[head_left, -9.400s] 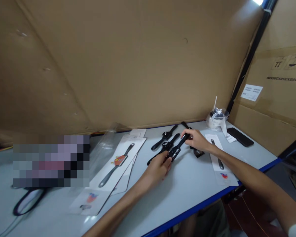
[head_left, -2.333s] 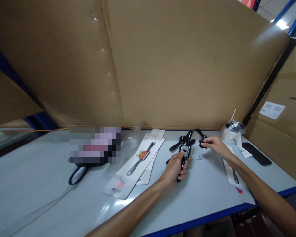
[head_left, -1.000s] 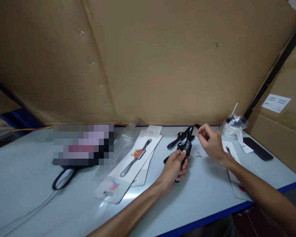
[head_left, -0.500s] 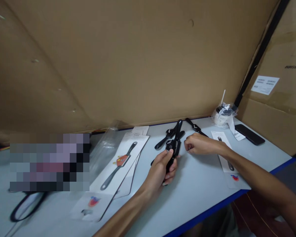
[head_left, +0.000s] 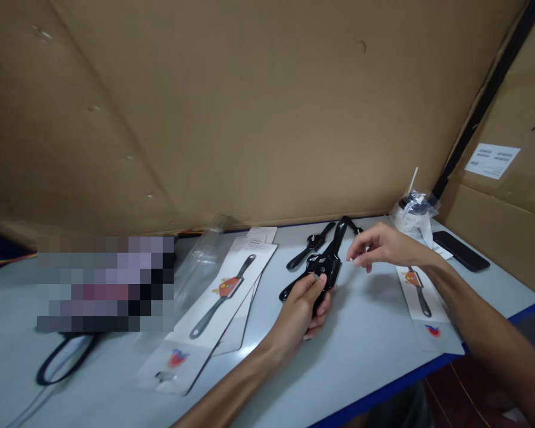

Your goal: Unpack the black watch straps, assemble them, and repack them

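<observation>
My left hand [head_left: 305, 306] is closed around the lower handle of a black spokeshave [head_left: 327, 264], thumb on its body, the other handle pointing away from me. To its right, my right hand [head_left: 378, 246] hovers above the table with thumb and forefinger pinched. A tiny pale thing shows at those fingertips, too small to name. Beyond the held tool lies another black spokeshave [head_left: 314, 242]. One more [head_left: 289, 290] is partly covered by the held one. Behind my right hand a further black handle [head_left: 351, 224] peeks out.
Printed spokeshave cards [head_left: 245, 255] overlap at left beside clear plastic packaging [head_left: 196, 249]. Another card [head_left: 432, 336] lies under my right forearm. A bagged cup with a straw [head_left: 410, 217] and a black phone [head_left: 461, 251] sit at right. Cardboard [head_left: 267, 119] walls the table's back.
My right hand has lifted and turned, its curled fingers now extending into a pinch near the spokeshave. My left hand keeps its hold. The whole view has shifted slightly.
</observation>
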`<state>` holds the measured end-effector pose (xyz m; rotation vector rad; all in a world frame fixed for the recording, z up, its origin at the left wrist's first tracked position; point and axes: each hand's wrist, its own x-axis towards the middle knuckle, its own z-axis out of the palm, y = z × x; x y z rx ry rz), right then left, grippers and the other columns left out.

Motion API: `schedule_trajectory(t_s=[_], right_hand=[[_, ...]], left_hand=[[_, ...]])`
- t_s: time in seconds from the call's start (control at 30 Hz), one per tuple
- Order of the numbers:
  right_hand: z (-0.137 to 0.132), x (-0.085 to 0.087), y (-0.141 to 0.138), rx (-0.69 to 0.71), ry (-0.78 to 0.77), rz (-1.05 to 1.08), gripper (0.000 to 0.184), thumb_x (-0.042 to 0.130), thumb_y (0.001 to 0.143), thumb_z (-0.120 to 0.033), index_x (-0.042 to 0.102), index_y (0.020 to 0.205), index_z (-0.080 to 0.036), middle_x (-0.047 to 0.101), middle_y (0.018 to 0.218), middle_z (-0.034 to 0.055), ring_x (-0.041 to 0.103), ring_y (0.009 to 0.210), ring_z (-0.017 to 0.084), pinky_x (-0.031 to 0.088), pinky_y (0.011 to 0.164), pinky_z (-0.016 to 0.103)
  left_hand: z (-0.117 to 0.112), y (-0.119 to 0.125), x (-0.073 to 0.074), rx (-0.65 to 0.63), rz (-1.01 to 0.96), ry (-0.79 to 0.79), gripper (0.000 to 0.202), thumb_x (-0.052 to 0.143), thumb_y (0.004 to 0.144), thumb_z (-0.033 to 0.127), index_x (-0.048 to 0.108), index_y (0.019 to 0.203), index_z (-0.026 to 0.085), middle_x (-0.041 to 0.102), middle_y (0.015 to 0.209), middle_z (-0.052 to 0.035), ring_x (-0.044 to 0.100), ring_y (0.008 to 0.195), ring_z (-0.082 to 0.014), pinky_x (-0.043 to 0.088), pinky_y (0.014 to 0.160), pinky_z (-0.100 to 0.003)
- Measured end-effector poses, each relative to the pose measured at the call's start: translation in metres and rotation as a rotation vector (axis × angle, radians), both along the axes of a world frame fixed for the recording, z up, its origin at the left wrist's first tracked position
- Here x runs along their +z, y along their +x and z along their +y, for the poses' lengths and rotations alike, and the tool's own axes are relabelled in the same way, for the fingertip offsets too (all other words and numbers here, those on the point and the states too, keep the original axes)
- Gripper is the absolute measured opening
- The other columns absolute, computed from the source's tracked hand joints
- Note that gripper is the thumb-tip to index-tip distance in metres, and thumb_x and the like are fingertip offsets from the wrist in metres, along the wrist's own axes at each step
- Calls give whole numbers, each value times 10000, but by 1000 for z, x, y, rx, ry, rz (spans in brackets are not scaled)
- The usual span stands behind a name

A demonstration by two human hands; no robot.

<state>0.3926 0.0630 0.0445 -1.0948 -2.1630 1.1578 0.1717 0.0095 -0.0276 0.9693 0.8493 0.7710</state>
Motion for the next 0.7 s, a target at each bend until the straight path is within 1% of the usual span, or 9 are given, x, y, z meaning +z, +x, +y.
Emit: schedule_trajectory(t_s=[0.07, 0.13, 0.23, 0.3, 0.33, 0.47, 0.6, 0.7], right_hand=[[-5, 1, -8, -62, 25, 184, 182, 772, 779, -357, 743, 840, -188, 702, 736, -2, 634, 615, 135, 517, 605, 275], [-11, -3, -19, -124, 100, 242, 192, 777, 786, -373, 739, 822, -188, 703, 752, 6, 627, 633, 133, 514, 608, 272], [-20, -11, -35, -200, 293, 171, 152, 754, 826, -356, 750, 798, -207, 723, 814, 23, 633, 726, 148, 505, 660, 279], [-23, -15, -41, -217, 412, 131, 130, 741, 845, -326, 751, 773, -219, 721, 828, 25, 630, 777, 158, 494, 684, 282], [-24, -18, -44, -217, 448, 126, 124, 735, 850, -308, 748, 764, -219, 716, 823, 24, 625, 781, 159, 487, 680, 279], [-23, -28, -48, -225, 488, 123, 110, 708, 867, -237, 730, 762, -211, 687, 788, 15, 606, 754, 150, 462, 638, 262], [-22, -36, -50, -210, 529, 101, 118, 691, 886, -198, 717, 771, -205, 662, 759, 6, 597, 738, 146, 454, 638, 264], [-22, -41, -49, -178, 633, 68, 135, 676, 913, -187, 704, 781, -196, 647, 746, 4, 587, 730, 148, 460, 666, 281]], left_hand=[[0, 1, 0, -13, -2, -6, 407, 639, 864, 596, 497, 879, 214, 389, 533, 97, 204, 393, -52, 145, 346, -179], [-1, 2, -1, -28, 4, -11, 414, 639, 860, 603, 492, 873, 216, 394, 530, 97, 205, 393, -51, 146, 347, -177], [-1, 3, -2, -45, 19, -12, 418, 646, 858, 605, 476, 861, 224, 400, 528, 98, 203, 390, -49, 144, 348, -174], [-1, 3, -3, -49, 25, -7, 404, 638, 871, 595, 468, 863, 229, 399, 526, 99, 198, 388, -50, 144, 348, -175], [-1, 4, -3, -49, 26, -7, 390, 626, 883, 585, 465, 866, 230, 399, 525, 99, 196, 387, -52, 146, 348, -176], [1, 4, -4, -46, 21, -7, 329, 569, 931, 533, 454, 872, 231, 403, 531, 95, 202, 386, -55, 158, 347, -175], [1, 4, -5, -57, 2, -4, 350, 583, 923, 546, 425, 861, 239, 410, 537, 99, 199, 385, -51, 160, 346, -170], [0, 4, -5, -62, 5, 5, 351, 585, 920, 540, 404, 861, 245, 409, 540, 104, 199, 392, -50, 167, 347, -160]])
